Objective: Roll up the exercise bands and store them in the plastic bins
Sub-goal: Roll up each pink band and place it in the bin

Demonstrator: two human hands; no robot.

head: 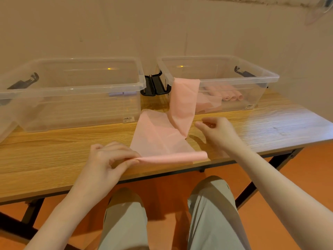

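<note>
Pink band rolled end pinched by left hand fingers, right hand loosely curled, holding nothing

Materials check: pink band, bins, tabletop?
Pink band: thin, matte, limp sheet, likely latex or similar elastomer; it creases and drapes over the right bin's rim.
Bins: clear glossy rigid plastic; the contents show through, and the walls glint.
Tabletop: wood-grain surface, probably laminate, with a slight sheen.
</note>
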